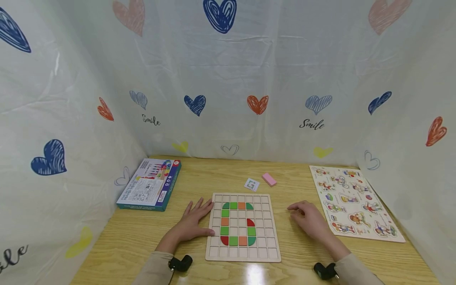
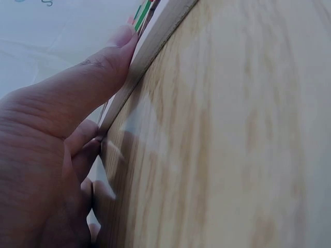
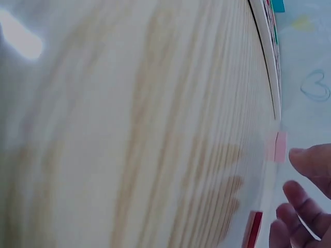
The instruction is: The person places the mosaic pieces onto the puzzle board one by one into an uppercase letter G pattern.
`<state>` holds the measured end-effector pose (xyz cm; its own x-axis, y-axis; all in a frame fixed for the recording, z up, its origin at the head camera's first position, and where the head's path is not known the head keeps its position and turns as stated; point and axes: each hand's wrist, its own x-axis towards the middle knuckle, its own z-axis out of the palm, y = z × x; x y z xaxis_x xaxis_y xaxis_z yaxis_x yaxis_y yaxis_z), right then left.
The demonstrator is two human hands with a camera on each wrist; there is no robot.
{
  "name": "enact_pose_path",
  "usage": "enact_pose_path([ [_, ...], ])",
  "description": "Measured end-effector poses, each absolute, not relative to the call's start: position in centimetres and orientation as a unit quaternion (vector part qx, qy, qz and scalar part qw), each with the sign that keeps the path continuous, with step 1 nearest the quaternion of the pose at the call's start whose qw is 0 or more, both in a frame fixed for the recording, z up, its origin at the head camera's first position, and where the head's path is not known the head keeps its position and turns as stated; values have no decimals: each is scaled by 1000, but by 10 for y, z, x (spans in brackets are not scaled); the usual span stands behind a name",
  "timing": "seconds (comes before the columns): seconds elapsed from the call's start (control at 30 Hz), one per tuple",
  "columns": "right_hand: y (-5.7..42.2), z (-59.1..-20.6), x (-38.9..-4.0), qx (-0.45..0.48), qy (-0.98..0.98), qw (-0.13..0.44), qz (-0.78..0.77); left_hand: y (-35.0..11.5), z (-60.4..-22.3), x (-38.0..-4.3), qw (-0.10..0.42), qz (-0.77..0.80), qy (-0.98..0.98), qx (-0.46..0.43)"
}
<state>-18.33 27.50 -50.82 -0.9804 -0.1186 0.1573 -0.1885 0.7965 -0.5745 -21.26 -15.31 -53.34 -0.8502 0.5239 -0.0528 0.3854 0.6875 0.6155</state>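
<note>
A square wooden grid board [image 1: 265,253] lies in front of me, with green, orange, red and teal tiles [image 1: 233,240] set in its cells as a "G" shape. Spread along the board's left edge is my left hand [image 1: 190,225]. Its thumb [image 2: 98,67] touches that edge, as the left wrist view also shows. To the right of the board, my right hand [image 1: 308,219] is low over the table, fingers loosely bent. Nothing shows between its thumb and fingers [image 3: 297,194] in the right wrist view.
Behind the board lie a pink block [image 1: 269,179] and a small printed card [image 1: 251,184]. A blue-edged box [image 1: 149,184] sits at the back left. On the right, a picture puzzle board [image 1: 350,204] lies flat. A heart-printed curtain [image 1: 228,79] encloses the table.
</note>
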Motion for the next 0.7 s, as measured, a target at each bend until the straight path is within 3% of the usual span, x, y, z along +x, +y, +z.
enact_pose_path([
  [0.27, 294, -511, -184, 49, -960, 79, 264, -153, -533, -212, 111, 306, 911, 254],
  [0.7, 304, -510, -186, 31, -970, 18, 239, -153, -533, -212, 114, 303, 912, 251],
])
